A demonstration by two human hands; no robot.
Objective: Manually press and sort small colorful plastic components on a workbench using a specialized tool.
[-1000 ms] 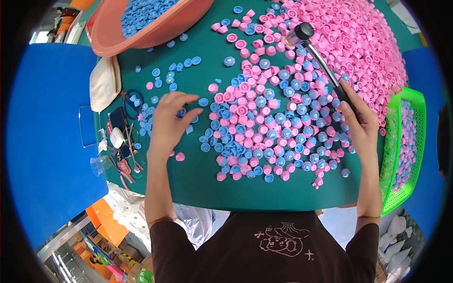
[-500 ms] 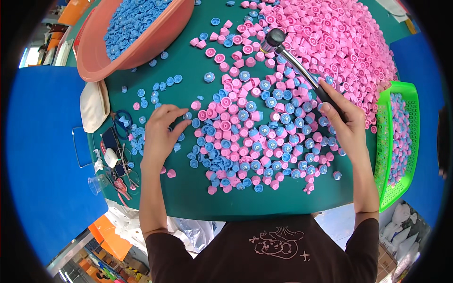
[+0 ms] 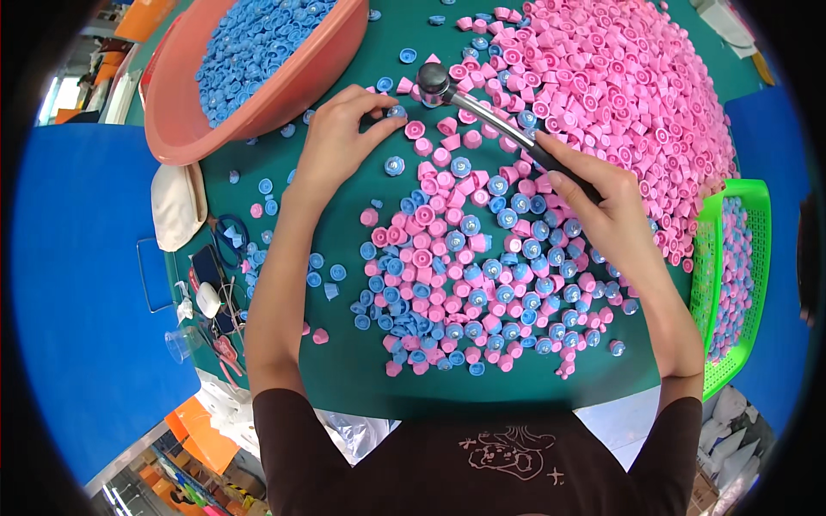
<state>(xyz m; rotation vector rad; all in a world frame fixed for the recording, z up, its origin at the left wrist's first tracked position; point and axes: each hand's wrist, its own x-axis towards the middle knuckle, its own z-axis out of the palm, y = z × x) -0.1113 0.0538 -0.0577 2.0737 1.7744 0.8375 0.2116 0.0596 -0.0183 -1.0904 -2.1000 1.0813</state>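
Pinched between the thumb and forefinger of my left hand (image 3: 337,142) is a small blue cap (image 3: 397,112), held just above the table beside several pink cups. My right hand (image 3: 607,198) is wrapped round the black grip of a hammer (image 3: 497,120). Its shiny shaft slants to the far left, and its dark round head hangs close to the blue cap. Between and below my arms lies a loose spread of pink cups (image 3: 422,258), mixed with blue caps; many blue caps sit on top of pink cups.
A large heap of pink cups (image 3: 619,95) covers the far right. At the far left stands an orange basin (image 3: 284,112) of blue pieces. A green basket (image 3: 707,258) with pink-and-blue pieces sits at the right edge. A white pouch (image 3: 178,206), scissors and cables lie left.
My left hand has moved away from me and to the right with the blue cap. The hammer head has shifted left, toward that hand. The whole view has tilted slightly.
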